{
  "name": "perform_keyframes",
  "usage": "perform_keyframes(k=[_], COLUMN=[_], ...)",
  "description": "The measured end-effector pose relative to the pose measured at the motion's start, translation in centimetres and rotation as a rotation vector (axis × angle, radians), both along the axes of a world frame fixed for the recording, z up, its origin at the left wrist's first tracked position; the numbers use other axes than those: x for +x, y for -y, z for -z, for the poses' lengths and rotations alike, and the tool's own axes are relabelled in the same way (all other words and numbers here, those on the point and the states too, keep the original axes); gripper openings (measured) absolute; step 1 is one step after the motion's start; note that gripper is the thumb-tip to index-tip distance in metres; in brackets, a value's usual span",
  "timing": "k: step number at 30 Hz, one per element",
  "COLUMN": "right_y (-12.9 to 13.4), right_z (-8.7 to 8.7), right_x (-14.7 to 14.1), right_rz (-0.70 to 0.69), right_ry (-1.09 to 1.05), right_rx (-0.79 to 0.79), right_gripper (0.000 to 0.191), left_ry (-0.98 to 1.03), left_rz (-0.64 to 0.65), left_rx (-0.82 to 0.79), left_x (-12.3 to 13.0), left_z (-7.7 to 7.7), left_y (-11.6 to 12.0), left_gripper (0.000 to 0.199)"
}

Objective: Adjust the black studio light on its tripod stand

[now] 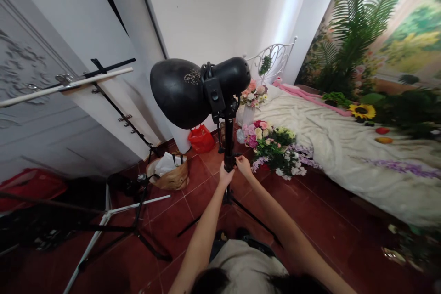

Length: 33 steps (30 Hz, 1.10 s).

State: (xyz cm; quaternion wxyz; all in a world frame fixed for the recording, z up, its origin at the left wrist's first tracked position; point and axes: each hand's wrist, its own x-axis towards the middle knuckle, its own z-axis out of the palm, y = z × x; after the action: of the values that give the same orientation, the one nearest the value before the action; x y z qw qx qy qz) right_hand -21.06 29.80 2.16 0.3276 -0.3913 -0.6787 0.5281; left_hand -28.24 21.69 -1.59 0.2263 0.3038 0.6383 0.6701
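Note:
A black studio lamp with a wide, scuffed reflector sits on top of a black light stand, its reflector turned to the left. Around the stand's pole, just below a joint, my left hand is closed. My right hand is at the right side of that joint, fingers pinched at what looks like a small dark knob; the fingers partly hide it. A coiled cable hangs at the back of the lamp. The stand's legs spread over the tiled floor in front of my feet.
Artificial flowers lie beside a bed with a cream cover on the right. A red bag and a tan bag rest on the red floor. Left of me, more stands hold a backdrop pole.

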Motion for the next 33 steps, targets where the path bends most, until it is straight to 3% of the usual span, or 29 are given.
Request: perform_keyframes(k=[6, 12, 17, 22, 29, 33], right_y=[-1.7, -0.9, 1.6, 1.5, -0.5, -0.5], right_z=[-0.4, 0.8, 2.7, 4.1, 4.8, 4.5], right_x=[-1.1, -0.8, -0.3, -1.3, -1.5, -1.5], right_rz=[0.003, -0.002, 0.062, 0.149, 0.039, -0.01], right_ry=[0.088, 0.063, -0.062, 0.07, 0.152, 0.305], right_rx=[-0.03, -0.026, 0.081, 0.184, 0.413, 0.497], right_gripper=[0.016, 0.024, 0.045, 0.052, 0.042, 0.046], left_ry=[-0.011, 0.007, 0.03, 0.025, 0.033, 0.011], left_rz=[0.022, 0.046, 0.087, 0.126, 0.138, 0.182], left_rx=[0.041, 0.009, 0.033, 0.019, -0.017, 0.012], left_x=[0.0, -0.3, -0.9, -1.7, -2.7, -2.6], left_z=[-0.6, -1.1, -0.4, 0.0, 1.1, 1.7], left_y=[0.4, 0.7, 0.6, 0.7, 0.1, -0.2], left_gripper=[0.033, 0.03, 0.032, 0.033, 0.046, 0.042])
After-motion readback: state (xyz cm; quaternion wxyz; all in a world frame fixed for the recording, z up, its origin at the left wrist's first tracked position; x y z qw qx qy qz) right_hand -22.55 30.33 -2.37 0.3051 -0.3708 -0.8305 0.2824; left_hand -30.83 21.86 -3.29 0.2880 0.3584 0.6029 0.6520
